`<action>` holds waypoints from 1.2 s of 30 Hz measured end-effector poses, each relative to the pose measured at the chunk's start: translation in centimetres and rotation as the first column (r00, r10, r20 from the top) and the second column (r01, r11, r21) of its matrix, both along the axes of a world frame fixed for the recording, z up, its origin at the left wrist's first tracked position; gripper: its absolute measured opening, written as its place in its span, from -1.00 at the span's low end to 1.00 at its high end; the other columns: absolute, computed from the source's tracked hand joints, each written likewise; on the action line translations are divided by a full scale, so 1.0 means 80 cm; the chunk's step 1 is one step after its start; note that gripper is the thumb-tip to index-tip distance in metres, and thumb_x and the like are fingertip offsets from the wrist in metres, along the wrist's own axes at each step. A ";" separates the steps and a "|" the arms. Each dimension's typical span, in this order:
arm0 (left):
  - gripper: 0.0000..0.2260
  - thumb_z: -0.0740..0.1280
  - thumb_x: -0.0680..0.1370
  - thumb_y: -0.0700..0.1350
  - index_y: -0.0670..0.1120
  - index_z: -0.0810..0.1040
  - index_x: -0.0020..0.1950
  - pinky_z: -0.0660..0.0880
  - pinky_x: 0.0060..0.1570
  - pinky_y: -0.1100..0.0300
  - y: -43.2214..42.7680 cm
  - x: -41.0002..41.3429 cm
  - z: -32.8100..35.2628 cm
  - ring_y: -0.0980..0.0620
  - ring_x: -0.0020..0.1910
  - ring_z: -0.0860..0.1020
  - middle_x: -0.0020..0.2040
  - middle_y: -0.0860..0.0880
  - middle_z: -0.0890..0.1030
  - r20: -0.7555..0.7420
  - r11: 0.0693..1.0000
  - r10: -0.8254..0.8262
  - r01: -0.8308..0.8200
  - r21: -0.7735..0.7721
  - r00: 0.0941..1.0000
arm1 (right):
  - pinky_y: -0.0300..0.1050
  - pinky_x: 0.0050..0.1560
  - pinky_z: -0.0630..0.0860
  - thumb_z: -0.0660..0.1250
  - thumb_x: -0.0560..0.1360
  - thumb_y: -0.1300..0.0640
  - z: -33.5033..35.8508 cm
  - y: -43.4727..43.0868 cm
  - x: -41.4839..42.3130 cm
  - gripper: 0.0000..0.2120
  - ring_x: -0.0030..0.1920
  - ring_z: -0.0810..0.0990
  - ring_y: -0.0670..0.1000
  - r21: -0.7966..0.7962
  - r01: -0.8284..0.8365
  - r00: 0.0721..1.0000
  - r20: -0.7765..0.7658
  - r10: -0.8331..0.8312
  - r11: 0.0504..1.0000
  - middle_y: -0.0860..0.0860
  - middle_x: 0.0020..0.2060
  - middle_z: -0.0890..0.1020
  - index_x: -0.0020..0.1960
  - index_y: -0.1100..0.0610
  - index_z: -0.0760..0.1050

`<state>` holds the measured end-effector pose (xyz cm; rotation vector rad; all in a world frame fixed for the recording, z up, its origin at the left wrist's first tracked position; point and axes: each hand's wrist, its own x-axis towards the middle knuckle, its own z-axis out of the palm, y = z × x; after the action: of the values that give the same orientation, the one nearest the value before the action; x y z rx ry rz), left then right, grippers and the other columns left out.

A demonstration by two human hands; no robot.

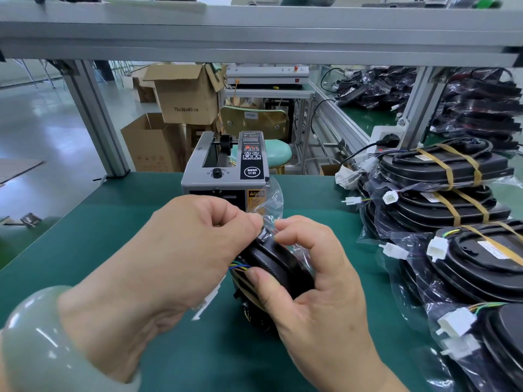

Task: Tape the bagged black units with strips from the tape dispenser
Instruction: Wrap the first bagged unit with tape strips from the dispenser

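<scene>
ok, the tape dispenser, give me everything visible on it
The tape dispenser is a grey, metal-looking box standing upright on the green mat, its front facing the person. A black roller on a shaft sits in its open top bay. Right of that is a black panel with red digits, buttons and a SEMI badge. It also has a black knob, a dark front slot and a yellow caution label. The held clear bag overlaps its front corner.
</scene>
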<state>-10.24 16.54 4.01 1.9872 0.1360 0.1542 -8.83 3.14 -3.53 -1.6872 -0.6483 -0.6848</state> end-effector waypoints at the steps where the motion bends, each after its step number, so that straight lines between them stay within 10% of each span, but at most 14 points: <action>1: -0.72 0.40 0.26 0.20 0.02 0.66 -0.22 0.48 0.17 -0.05 0.001 0.000 0.000 -0.07 0.05 0.62 -0.11 0.00 0.70 -0.001 1.000 0.008 -0.008 0.004 1.000 | -0.36 0.10 0.39 0.42 0.36 0.09 0.000 0.000 0.000 -0.68 0.12 0.54 -0.06 0.000 -0.001 1.000 0.000 0.001 1.000 -0.04 0.08 0.54 0.07 0.03 0.42; 21: -0.81 0.35 0.24 0.15 0.10 0.63 -0.25 0.55 -0.05 0.12 -0.003 0.000 0.003 0.09 -0.12 0.65 -0.16 0.14 0.67 0.057 0.992 0.072 -0.078 0.101 0.996 | -0.33 0.10 0.43 0.41 0.38 0.12 0.004 -0.004 0.000 -0.73 0.09 0.54 -0.11 -0.086 0.024 0.998 0.061 -0.019 0.996 0.04 0.04 0.54 0.06 0.16 0.58; 25: -0.84 0.45 0.27 0.07 0.02 0.61 -0.26 0.44 -0.38 0.38 0.004 0.004 0.000 0.27 -0.32 0.57 -0.30 0.25 0.63 0.090 0.983 0.121 -0.132 0.129 0.989 | -0.31 0.06 0.44 0.41 0.40 0.12 0.004 -0.005 0.001 -0.74 0.06 0.54 -0.09 -0.091 0.015 0.996 0.084 -0.007 0.996 0.03 0.04 0.54 0.07 0.14 0.57; 30: -0.88 0.47 0.39 0.01 0.05 0.61 -0.11 0.53 0.10 -0.02 0.013 0.010 -0.005 0.06 -0.04 0.61 -0.15 0.08 0.68 -0.005 0.985 0.172 -0.172 -0.005 0.985 | -0.31 0.10 0.44 0.42 0.38 0.09 0.000 -0.004 0.001 -0.70 0.09 0.54 -0.10 -0.073 0.016 0.997 0.071 -0.011 0.997 -0.04 0.07 0.55 0.09 0.07 0.46; 33: -0.56 0.50 0.19 0.18 0.09 0.60 0.01 0.51 0.01 0.17 0.006 0.007 -0.008 0.18 -0.05 0.61 -0.07 0.12 0.67 -0.087 0.997 0.067 -0.071 -0.044 0.994 | -0.43 0.06 0.41 0.42 0.34 -0.02 0.000 -0.001 -0.002 -0.60 0.08 0.57 -0.19 -0.038 0.030 0.999 -0.030 -0.031 0.999 -0.21 0.12 0.54 0.11 -0.08 0.34; 36: -0.86 0.50 0.40 -0.08 -0.04 0.64 -0.08 0.48 -0.27 0.29 0.006 0.010 -0.003 0.21 -0.29 0.60 -0.21 0.05 0.69 -0.169 0.967 -0.005 -0.039 -0.253 0.986 | -0.46 0.06 0.41 0.43 0.32 -0.04 -0.003 -0.001 -0.004 -0.57 0.11 0.57 -0.20 -0.007 0.022 0.999 -0.046 -0.023 1.000 -0.21 0.12 0.55 0.10 -0.11 0.31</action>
<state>-9.43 17.00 3.76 1.7397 0.2693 -0.0209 -9.11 3.10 -3.80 -1.7134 -0.6002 -0.6583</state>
